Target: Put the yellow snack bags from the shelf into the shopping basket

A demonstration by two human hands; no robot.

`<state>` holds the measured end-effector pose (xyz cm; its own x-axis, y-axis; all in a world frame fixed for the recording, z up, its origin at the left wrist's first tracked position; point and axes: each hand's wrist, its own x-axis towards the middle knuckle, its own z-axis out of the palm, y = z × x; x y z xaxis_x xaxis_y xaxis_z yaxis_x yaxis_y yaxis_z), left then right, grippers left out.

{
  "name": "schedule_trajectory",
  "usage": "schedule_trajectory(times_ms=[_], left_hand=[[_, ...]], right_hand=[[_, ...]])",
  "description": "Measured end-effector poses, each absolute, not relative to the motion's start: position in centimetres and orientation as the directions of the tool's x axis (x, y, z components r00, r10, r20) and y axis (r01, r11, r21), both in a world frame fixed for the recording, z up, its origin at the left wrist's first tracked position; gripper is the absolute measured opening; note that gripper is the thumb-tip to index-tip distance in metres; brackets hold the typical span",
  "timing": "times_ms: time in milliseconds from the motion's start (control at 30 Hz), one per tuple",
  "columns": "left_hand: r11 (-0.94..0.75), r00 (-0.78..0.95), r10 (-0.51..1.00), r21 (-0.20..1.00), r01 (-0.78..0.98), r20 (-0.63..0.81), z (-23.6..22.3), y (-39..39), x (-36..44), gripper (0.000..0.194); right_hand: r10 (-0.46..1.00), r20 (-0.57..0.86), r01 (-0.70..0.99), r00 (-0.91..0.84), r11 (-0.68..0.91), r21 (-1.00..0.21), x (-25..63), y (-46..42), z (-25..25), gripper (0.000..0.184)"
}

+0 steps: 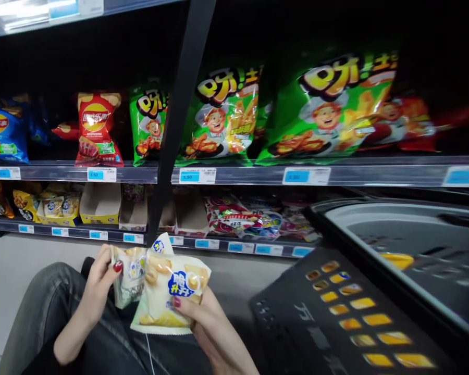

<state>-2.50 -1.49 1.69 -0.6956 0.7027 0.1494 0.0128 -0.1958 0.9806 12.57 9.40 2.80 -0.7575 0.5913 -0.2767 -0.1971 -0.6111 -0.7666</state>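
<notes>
My left hand [97,284] is closed around the edge of a pale snack bag [128,276], thumb on its front. My right hand [205,312] grips a cream-and-green snack bag [162,307] with blue lettering, its thumb pressed on the lower front. The two bags are side by side above my lap, the right one partly overlapping the left. Another pale corner with a blue mark sticks up behind the right bag; I cannot tell which bag it belongs to. The fingers behind both bags are hidden.
A black basket [293,317] with yellow packets showing through its holes stands at my right. Ahead, the lower shelf holds an open yellow carton [100,204] and small snack bags [58,205]. Green chip bags [222,122] and a red chip bag [98,127] stand above.
</notes>
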Motion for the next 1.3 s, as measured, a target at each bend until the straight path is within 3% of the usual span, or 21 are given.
schedule_trajectory(times_ms=[133, 267, 433, 567, 633, 733, 800, 933, 1067, 1167, 1300], left_hand=[[-0.183, -0.646, 0.739, 0.980, 0.083, 0.192, 1.8, -2.0, -3.9, 0.026], [-0.193, -0.749, 0.617, 0.969, 0.157, 0.244, 1.8, -1.9, -3.5, 0.023], [-0.298, -0.871, 0.465, 0.954, 0.013, 0.157, 1.2, -1.5, -2.3, 0.013], [-0.325, -0.858, 0.510, 0.938, -0.123, 0.064, 1.1, -1.3, -2.6, 0.012], [-0.269, -0.772, 0.635, 0.939, -0.213, 0.007, 1.2, -1.4, -3.4, 0.015], [-0.072, -0.494, 0.857, 0.915, -0.396, -0.146, 1.2, -1.8, -4.9, 0.027], [0.034, -0.327, 0.924, 0.896, -0.444, -0.197, 1.2, -2.2, -5.8, 0.041], [0.118, -0.180, 0.965, 0.926, -0.359, -0.193, 1.3, -2.8, -6.0, 0.059], [0.254, -0.056, 0.960, 0.936, -0.245, -0.276, 1.6, -2.6, -4.7, 0.042], [0.247, -0.109, 0.954, 0.937, -0.248, -0.281, 1.5, -2.0, -4.0, 0.034], [0.054, -0.382, 0.893, 0.900, -0.432, -0.237, 0.8, -1.2, -3.7, 0.038]], right_hand=[[0.566, -0.316, -0.129, -0.762, -0.610, -0.782, 12.8, 9.7, 2.8, 0.043], [0.536, -0.302, -0.118, -0.788, -0.613, -0.782, 13.0, 10.0, 2.6, 0.045], [0.502, -0.304, -0.125, -0.809, -0.653, -0.747, 13.1, 10.2, 2.3, 0.052], [0.496, -0.334, -0.082, -0.802, -0.644, -0.761, 13.3, 10.6, 2.4, 0.052], [0.493, -0.350, -0.087, -0.797, -0.667, -0.740, 13.6, 10.8, 2.7, 0.050], [0.480, -0.367, -0.071, -0.797, -0.678, -0.732, 14.2, 11.0, 3.5, 0.047], [0.456, -0.379, -0.016, -0.805, -0.656, -0.755, 14.4, 10.9, 4.0, 0.044], [0.385, -0.410, 0.125, -0.827, -0.586, -0.801, 14.5, 10.2, 4.8, 0.034], [0.350, -0.389, 0.128, -0.852, -0.581, -0.804, 14.1, 9.8, 4.5, 0.032], [0.459, -0.346, -0.003, -0.818, -0.606, -0.796, 13.8, 10.5, 3.7, 0.038], [0.736, -0.352, -0.263, -0.579, -0.577, -0.773, 13.9, 12.3, 3.1, 0.050]])
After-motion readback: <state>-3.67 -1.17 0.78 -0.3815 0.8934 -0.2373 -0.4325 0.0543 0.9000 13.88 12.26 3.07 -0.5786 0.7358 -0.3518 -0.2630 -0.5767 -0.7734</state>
